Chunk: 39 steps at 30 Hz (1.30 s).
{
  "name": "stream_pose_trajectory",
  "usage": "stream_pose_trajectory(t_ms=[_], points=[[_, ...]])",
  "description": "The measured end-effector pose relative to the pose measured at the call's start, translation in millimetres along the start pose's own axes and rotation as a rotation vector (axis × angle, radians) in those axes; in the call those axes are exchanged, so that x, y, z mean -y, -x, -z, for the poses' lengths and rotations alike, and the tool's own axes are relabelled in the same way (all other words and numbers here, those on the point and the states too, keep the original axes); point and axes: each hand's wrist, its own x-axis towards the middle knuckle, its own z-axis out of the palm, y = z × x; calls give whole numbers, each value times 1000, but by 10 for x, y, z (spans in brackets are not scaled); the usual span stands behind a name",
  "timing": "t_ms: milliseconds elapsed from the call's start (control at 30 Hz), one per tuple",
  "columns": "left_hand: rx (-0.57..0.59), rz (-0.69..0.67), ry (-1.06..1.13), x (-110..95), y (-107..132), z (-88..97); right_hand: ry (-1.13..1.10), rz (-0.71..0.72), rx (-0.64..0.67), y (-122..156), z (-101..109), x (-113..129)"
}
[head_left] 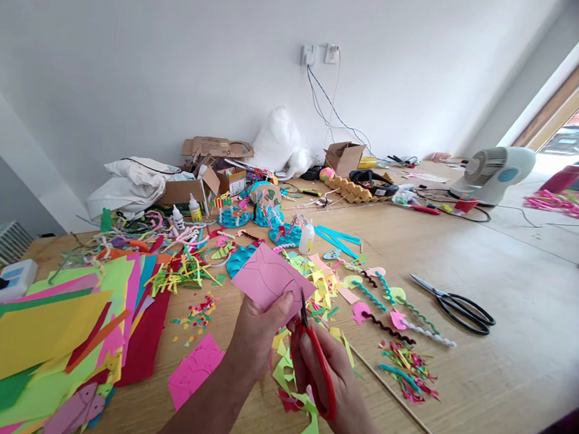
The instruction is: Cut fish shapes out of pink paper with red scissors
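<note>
From here I see the fingers of my left hand (255, 324) pinching the pink paper (267, 275) above the bench (514, 288). My right hand (342, 367) grasps the red scissors (328, 375), blades at the paper's edge. I judge the step is cutting; the next move calls for turning the paper slowly.
</note>
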Motion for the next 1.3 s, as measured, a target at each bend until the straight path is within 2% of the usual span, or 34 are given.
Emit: stream_pose_trajectory(t_ms=[367, 967, 1300], points=[[5, 4, -35, -9, -2, 2, -20, -46, -32, 3, 8, -29], [141, 16, -76, -29, -28, 50, 60, -34, -38, 21, 65, -118], [86, 33, -65, -28, -1, 34, 66, -1, -19, 31, 50, -52]])
